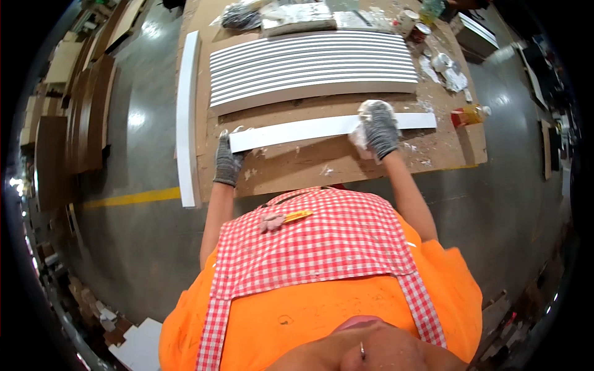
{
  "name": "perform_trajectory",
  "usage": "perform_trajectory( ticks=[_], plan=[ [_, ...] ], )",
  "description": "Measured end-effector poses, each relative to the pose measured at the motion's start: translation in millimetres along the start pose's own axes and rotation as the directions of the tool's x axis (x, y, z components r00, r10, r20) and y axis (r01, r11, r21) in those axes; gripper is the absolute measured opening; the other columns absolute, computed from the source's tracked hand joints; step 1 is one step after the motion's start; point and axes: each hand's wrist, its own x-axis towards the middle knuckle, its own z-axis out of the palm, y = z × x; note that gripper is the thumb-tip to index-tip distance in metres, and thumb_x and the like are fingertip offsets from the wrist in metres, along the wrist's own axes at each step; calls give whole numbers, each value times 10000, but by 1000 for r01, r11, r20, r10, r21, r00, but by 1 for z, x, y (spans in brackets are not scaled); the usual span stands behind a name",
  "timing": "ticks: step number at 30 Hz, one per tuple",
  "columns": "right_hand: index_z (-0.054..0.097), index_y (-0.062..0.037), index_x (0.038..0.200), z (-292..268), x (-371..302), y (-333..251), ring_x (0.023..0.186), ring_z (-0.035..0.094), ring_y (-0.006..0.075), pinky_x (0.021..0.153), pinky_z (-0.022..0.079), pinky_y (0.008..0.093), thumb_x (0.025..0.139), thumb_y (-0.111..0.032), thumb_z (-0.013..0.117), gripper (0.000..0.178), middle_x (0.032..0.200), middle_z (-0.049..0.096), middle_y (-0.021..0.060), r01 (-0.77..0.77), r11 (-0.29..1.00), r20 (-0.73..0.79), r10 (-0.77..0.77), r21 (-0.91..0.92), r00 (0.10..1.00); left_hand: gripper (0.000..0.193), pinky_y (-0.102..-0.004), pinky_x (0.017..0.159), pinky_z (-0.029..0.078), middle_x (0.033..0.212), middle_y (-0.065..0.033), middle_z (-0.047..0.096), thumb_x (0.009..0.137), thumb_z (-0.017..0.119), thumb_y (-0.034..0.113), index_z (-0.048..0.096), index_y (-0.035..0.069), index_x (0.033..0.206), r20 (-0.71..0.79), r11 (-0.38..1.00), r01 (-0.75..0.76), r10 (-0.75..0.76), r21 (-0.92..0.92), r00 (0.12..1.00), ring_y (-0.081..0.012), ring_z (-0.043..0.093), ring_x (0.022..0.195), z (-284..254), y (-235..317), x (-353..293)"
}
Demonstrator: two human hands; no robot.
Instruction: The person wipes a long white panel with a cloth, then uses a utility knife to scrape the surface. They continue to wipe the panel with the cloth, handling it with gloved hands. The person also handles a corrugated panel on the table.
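A long white strip (297,132) lies crosswise over the near part of the worktable. My left hand (228,159), in a grey knitted glove, grips its left end, with the thumb side against the edge. Toward the strip's right end, my gloved right hand (380,129) presses a white cloth (360,137) onto its top face; the cloth shows on both sides of the strip. Just beyond lies a row of several white-edged boards (312,68), packed side by side. Another white board (187,117) stretches along the table's left edge.
Brown board covers the worktable (281,167), spotted with white smears. A bottle of amber liquid (469,115) lies at right, near crumpled white cloths (453,79) and an open can (420,32). A white-smeared block (298,18) sits at the back. Brown panels (85,111) stand left across the floor.
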Motion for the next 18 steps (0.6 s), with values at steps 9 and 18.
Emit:
perform_trajectory(
  ticks=[9,18],
  plan=[
    [566,-38,1194,-33,-6,-226,1215,448,344,1055,314,437,851,-273,542,417,1245,503,219,405,883,255,-459,237,851,636,-432,1054,351,1309,-196,489,975,252,487,410,-25,1317,229,975,111,-66,-192,971,-291,477,1203,4,15,-18],
    [662,-102,1025,-23,-5,-228,951,573,324,886,456,423,766,-229,659,288,1032,594,153,576,750,-97,-580,325,809,611,-424,1074,336,1304,-224,479,979,315,442,422,-76,1285,200,943,68,-1,-325,980,-315,452,1225,7,14,-23]
  ],
)
